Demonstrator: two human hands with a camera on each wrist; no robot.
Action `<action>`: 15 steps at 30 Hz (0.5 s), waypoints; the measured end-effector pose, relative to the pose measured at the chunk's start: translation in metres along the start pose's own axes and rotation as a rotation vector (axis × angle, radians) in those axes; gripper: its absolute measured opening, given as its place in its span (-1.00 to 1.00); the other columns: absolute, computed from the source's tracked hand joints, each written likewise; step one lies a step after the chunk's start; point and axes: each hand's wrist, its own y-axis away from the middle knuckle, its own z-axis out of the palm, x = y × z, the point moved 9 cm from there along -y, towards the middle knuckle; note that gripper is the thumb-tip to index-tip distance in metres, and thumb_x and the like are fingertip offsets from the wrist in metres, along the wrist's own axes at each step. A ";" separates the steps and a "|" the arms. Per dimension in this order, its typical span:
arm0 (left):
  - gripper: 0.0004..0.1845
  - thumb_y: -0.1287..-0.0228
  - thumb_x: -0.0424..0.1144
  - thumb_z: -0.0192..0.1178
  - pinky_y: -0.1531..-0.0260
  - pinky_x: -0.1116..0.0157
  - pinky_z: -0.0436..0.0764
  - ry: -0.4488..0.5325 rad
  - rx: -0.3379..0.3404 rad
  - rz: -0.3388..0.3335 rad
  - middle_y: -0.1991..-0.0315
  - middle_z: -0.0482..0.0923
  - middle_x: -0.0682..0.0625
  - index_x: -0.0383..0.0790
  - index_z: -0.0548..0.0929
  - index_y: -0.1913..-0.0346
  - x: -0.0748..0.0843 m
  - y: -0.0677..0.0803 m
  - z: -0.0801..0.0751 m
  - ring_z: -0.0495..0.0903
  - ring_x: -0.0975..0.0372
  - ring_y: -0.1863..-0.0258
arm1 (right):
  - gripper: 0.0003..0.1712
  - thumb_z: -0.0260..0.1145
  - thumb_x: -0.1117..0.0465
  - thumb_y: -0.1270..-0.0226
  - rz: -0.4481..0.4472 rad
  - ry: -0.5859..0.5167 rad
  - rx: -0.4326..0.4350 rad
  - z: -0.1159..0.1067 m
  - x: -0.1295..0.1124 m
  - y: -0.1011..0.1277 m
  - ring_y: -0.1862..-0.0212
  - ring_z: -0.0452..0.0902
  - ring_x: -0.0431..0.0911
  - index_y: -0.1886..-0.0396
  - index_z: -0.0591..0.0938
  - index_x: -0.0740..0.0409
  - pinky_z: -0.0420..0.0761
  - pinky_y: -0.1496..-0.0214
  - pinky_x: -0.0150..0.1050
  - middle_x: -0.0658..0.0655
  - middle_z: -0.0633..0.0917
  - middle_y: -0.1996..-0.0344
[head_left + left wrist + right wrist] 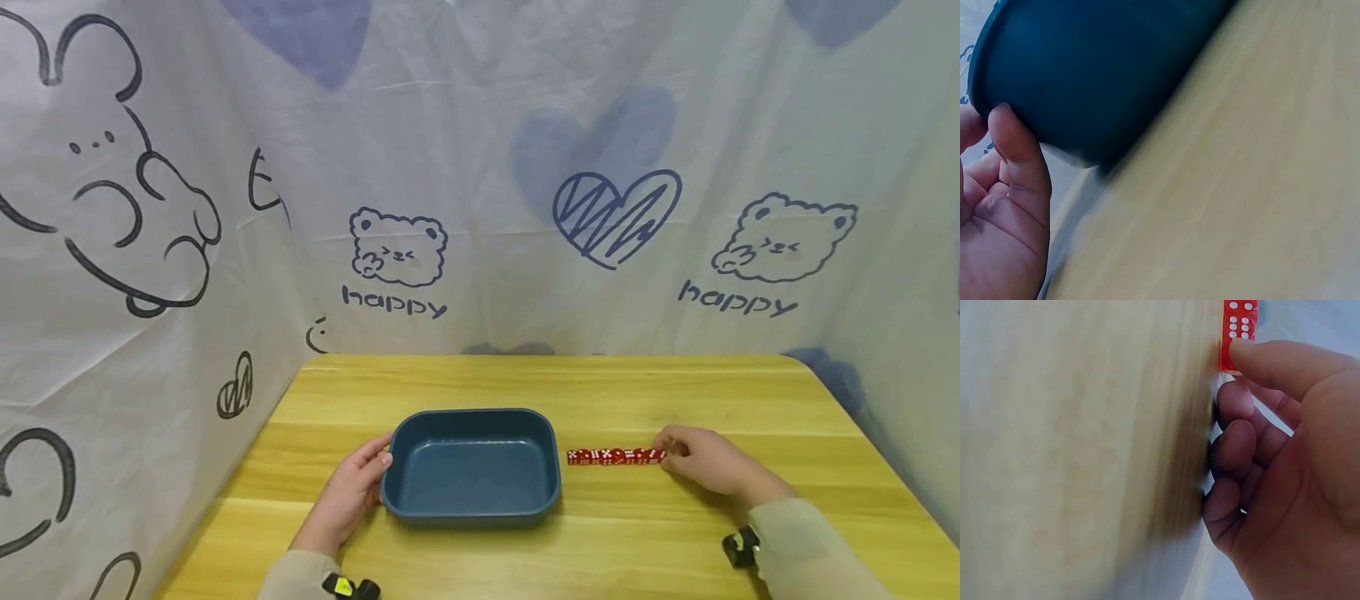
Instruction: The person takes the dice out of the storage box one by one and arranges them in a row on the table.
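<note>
A dark blue rectangular tray point(472, 414) sits on the wooden table point(525, 383), with nothing in it. My left hand point(371, 467) lies against its left side; in the left wrist view the thumb point(1016, 144) touches the tray's outer wall point(1085, 69) while the palm stays relaxed. Right of the tray, several red dice point(615, 456) with white pips form a straight row. My right hand point(675, 454) is at the row's right end. Its thumb point(1272, 359) presses the last die point(1238, 328), and the other fingers are curled down onto the table.
A white cloth printed with bears and hearts point(615, 217) walls in the table at the back and on both sides. Bare wood lies behind the tray and along the front edge. Small black cameras point(741, 547) sit on both wrists.
</note>
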 end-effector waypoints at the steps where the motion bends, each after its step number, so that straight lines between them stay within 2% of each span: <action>1: -0.46 -0.58 -0.21 0.07 0.42 0.34 0.58 -0.001 0.000 0.003 0.07 0.54 -0.17 -0.32 0.32 -0.49 0.000 0.000 0.000 0.57 0.19 0.38 | -0.79 0.35 0.20 -0.38 0.008 -0.005 0.001 0.000 0.001 0.000 0.35 0.40 -0.08 0.02 0.65 -0.01 0.41 0.28 -0.13 0.00 0.53 0.39; 5: -0.48 -0.58 -0.22 0.07 0.43 0.34 0.57 -0.007 0.006 0.008 0.07 0.53 -0.19 -0.31 0.34 -0.48 0.001 -0.001 0.001 0.56 0.19 0.38 | -0.74 0.35 0.15 -0.40 0.033 -0.039 0.004 -0.001 0.003 0.002 0.38 0.40 -0.07 -0.05 0.65 0.02 0.41 0.33 -0.16 0.03 0.52 0.39; 9: -0.49 -0.56 -0.24 0.09 0.37 0.34 0.59 -0.027 0.029 -0.001 0.04 0.52 -0.18 -0.31 0.36 -0.47 0.003 -0.002 0.000 0.58 0.17 0.31 | -0.67 0.33 0.10 -0.42 0.044 -0.057 0.038 -0.006 0.001 0.006 0.39 0.39 -0.06 -0.10 0.62 0.09 0.42 0.36 -0.15 0.05 0.53 0.37; 11: -0.50 -0.56 -0.26 0.09 0.35 0.33 0.60 -0.043 0.042 -0.011 0.06 0.51 -0.16 -0.30 0.38 -0.46 0.004 -0.003 -0.001 0.58 0.17 0.28 | -0.63 0.32 0.07 -0.44 0.040 -0.038 0.065 -0.011 -0.001 0.010 0.37 0.40 -0.06 -0.13 0.61 0.13 0.43 0.35 -0.14 0.05 0.55 0.34; 15: -0.52 -0.55 -0.27 0.10 0.42 0.33 0.56 -0.118 0.047 -0.008 0.13 0.46 -0.13 -0.27 0.40 -0.45 0.012 -0.006 0.002 0.49 0.18 0.40 | -0.55 0.27 0.00 -0.50 0.043 0.019 0.119 -0.026 -0.001 0.020 0.26 0.49 -0.09 -0.20 0.58 0.18 0.50 0.25 -0.11 0.04 0.62 0.24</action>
